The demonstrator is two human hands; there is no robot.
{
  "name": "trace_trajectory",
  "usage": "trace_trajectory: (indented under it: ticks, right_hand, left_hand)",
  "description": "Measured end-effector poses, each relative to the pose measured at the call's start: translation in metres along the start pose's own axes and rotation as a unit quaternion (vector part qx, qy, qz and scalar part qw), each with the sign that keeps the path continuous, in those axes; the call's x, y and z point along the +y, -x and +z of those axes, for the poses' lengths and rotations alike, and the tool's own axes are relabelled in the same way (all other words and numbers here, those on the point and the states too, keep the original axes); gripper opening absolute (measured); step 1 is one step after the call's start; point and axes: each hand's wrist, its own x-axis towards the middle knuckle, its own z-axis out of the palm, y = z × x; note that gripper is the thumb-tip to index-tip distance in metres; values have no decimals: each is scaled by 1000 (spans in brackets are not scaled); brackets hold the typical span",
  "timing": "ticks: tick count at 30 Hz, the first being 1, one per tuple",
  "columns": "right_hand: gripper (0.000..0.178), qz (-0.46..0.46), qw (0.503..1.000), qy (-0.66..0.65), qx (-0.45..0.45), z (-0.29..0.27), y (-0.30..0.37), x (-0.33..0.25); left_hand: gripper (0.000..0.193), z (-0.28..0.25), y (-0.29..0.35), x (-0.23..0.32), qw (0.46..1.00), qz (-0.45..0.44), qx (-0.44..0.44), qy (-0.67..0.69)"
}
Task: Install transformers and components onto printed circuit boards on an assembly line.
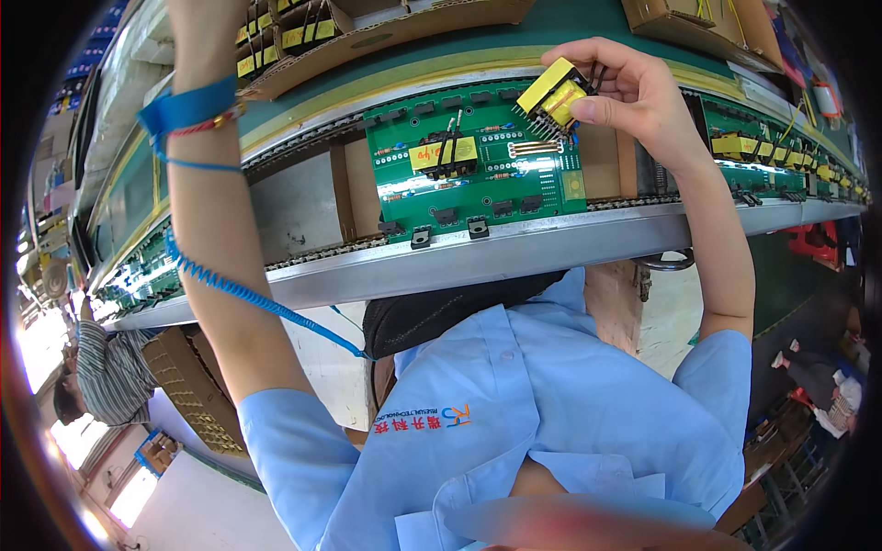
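Between the thumb and fingers of my right hand is a yellow transformer with a black core, a row of metal pins and dark wire leads. It is tilted, its pins pointing down toward the right part of a green circuit board. A second yellow transformer sits on that board, left of its middle, with dark leads over its top. My left hand reaches to the top edge, beside a cardboard box; its fingers are out of sight. A blue wrist strap with a coiled cord is on my left wrist.
The board rests on a chain conveyor with a metal front rail. More boards with yellow parts lie to the right. A divided cardboard box holds several transformers; another box stands at top right. Another person is at far left.
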Motion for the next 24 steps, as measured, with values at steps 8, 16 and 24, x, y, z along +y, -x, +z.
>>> trace_trajectory:
  ticks: [8, 16, 24]
  right_hand:
    - [37, 29, 998, -26, -51, 6, -8, 1]
    - [36, 27, 998, -18, -53, 7, -6, -2]
    - [37, 22, 999, 0, -25, 20, 2, -12]
  left_hand:
    - [16, -18, 9, 7, 981, 90, -45, -165]
    - [36, -24, 18, -9, 958, 152, -127, -206]
    - [53, -31, 21, 8, 911, 178, -202, -312]
